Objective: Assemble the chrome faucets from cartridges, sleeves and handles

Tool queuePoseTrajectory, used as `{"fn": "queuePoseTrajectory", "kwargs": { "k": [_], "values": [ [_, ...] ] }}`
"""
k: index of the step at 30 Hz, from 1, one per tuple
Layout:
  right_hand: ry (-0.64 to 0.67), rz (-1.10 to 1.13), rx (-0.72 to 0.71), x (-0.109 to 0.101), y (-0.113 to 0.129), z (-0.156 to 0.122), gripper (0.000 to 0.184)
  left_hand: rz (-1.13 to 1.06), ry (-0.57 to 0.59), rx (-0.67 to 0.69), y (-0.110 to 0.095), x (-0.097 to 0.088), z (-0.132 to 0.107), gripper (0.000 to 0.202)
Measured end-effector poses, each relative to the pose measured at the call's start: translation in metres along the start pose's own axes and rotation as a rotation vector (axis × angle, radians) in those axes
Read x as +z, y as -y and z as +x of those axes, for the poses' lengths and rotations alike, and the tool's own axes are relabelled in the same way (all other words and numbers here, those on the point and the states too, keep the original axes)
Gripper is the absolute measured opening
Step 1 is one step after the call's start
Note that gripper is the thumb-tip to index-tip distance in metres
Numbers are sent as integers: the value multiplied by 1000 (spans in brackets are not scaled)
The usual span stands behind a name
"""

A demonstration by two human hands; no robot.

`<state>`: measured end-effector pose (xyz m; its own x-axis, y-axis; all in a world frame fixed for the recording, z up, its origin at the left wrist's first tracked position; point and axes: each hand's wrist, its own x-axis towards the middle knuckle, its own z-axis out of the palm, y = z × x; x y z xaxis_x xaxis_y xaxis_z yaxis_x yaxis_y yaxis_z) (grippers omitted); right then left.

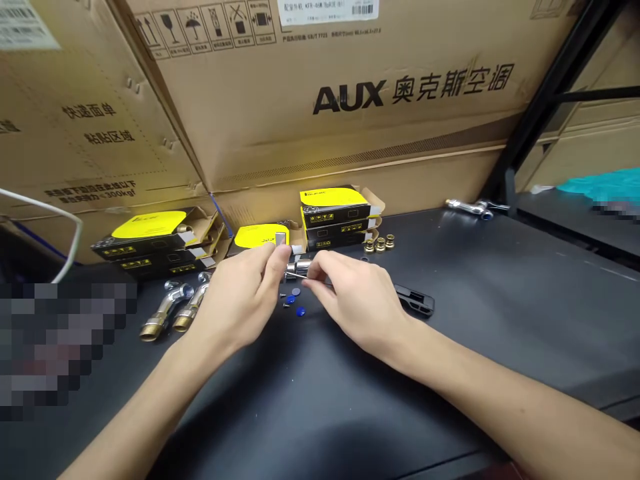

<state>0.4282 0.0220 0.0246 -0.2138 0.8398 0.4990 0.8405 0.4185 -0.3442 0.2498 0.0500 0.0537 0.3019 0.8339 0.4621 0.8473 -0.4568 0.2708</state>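
My left hand (pixel 250 287) is closed around a chrome valve fitting, and a flat metal lever (pixel 281 238) sticks up above its thumb. Part of the chrome body (pixel 301 267) shows between my hands; the rest is hidden by my fingers. My right hand (pixel 357 293) pinches a thin metal rod (pixel 296 275), whose tip points left at the fitting. Whether this rod joins the black slotted tool handle (pixel 416 300) behind my right wrist, I cannot tell. Below the fitting, blue caps (pixel 301 311) and small screws (pixel 287 305) lie on the black table (pixel 300 400).
Chrome elbow fittings with brass threads (pixel 167 310) lie left of my hands. Black-and-yellow boxes (pixel 337 217) stand stacked behind, beside brass nuts (pixel 381 244). Another chrome valve (pixel 470 208) rests at back right. Large cardboard cartons (pixel 350 147) wall off the rear.
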Motion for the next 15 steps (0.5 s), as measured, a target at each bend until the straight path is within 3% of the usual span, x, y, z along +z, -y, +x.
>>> {"fn": "queuePoseTrajectory", "kwargs": {
  "k": [8, 15],
  "values": [
    [61, -60, 67, 0, -3, 2, 8, 69, 22, -135, 15, -4, 6, 48],
    [170, -113, 82, -3, -3, 3, 8, -59, 188, 164, 28, 1, 4, 25]
  ]
}}
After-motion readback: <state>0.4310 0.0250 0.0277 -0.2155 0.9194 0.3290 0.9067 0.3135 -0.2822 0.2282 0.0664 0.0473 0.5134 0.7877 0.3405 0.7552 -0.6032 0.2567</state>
